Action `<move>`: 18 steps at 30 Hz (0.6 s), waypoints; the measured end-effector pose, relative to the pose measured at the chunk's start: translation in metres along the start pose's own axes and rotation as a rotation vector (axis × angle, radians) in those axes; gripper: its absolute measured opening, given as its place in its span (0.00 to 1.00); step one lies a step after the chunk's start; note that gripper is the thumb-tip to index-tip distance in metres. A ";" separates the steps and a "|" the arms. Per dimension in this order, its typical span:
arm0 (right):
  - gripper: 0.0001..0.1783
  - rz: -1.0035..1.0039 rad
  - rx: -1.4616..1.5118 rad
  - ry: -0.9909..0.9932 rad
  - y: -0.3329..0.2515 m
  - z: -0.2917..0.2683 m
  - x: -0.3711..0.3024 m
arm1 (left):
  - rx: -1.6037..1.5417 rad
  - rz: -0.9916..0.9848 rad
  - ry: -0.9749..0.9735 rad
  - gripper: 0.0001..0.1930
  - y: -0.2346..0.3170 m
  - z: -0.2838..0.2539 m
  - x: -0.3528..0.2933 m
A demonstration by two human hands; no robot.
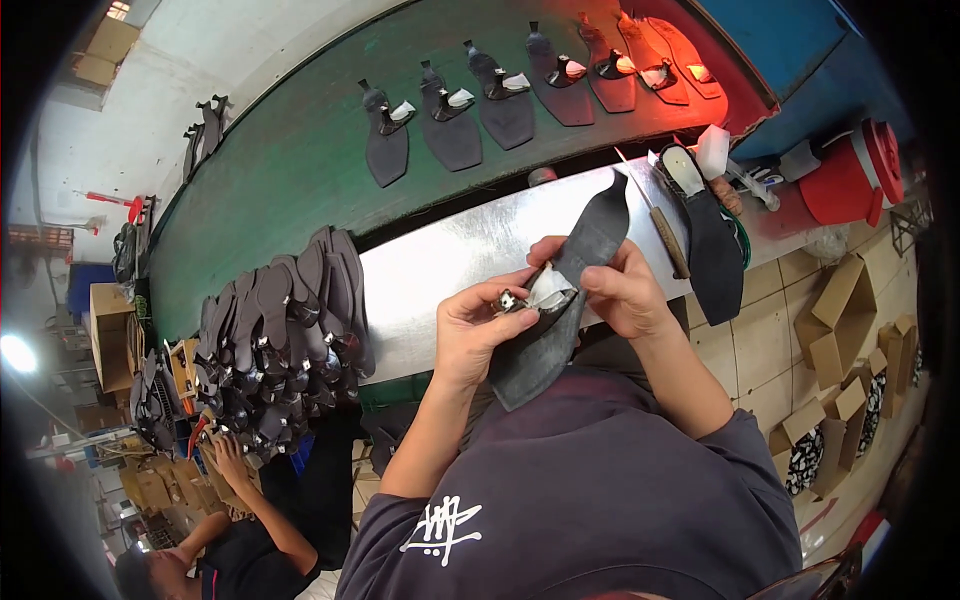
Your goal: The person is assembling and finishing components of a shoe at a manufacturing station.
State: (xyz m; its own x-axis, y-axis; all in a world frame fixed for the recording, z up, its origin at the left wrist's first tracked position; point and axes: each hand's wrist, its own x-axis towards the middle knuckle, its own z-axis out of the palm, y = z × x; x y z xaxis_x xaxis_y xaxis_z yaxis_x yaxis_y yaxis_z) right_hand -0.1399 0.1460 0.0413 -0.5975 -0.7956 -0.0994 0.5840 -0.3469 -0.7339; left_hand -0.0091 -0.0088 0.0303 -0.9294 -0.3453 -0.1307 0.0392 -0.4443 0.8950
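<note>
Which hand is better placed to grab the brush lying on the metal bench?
Right, probably. The right hand grips the dark sole just beside the brush on the metal bench. The left hand pinches the strap end farther away, with the sole between it and the brush.

Your left hand [478, 335] covers near edge of dark sole [560, 300]; small metal piece at its fingertips too tiny to identify. Your right hand [622, 290] hides sole's far side. Co-worker [230, 540] cut by lower edge.
</note>
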 end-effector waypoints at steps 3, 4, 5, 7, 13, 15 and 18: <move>0.17 -0.118 0.180 -0.054 -0.005 -0.008 0.005 | -0.184 -0.029 -0.058 0.14 0.003 -0.002 0.001; 0.19 -0.240 0.166 -0.049 -0.009 -0.005 0.007 | -0.210 -0.016 -0.075 0.14 0.004 -0.003 0.001; 0.16 -0.234 0.098 0.046 -0.019 0.000 0.001 | -0.206 -0.016 -0.068 0.14 0.006 -0.005 -0.001; 0.16 -0.259 -0.104 -0.026 -0.028 -0.005 -0.003 | -0.385 -0.151 -0.038 0.16 0.012 -0.009 -0.005; 0.20 -0.252 -0.738 0.008 -0.014 0.016 -0.031 | -0.216 -0.030 0.079 0.19 0.003 -0.027 -0.012; 0.20 -0.305 -0.833 -0.035 -0.008 0.014 -0.033 | -0.184 -0.007 0.107 0.19 0.004 -0.026 -0.013; 0.25 -0.306 -0.755 0.103 -0.002 0.028 -0.034 | -0.158 0.036 0.135 0.19 0.007 -0.023 -0.013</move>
State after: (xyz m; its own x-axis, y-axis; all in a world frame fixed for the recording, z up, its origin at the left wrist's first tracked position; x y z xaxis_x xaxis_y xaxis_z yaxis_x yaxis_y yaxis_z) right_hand -0.1056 0.1595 0.0645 -0.7392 -0.6578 0.1443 -0.1180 -0.0843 -0.9894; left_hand 0.0116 -0.0263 0.0283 -0.8693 -0.4660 -0.1650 0.1385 -0.5500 0.8236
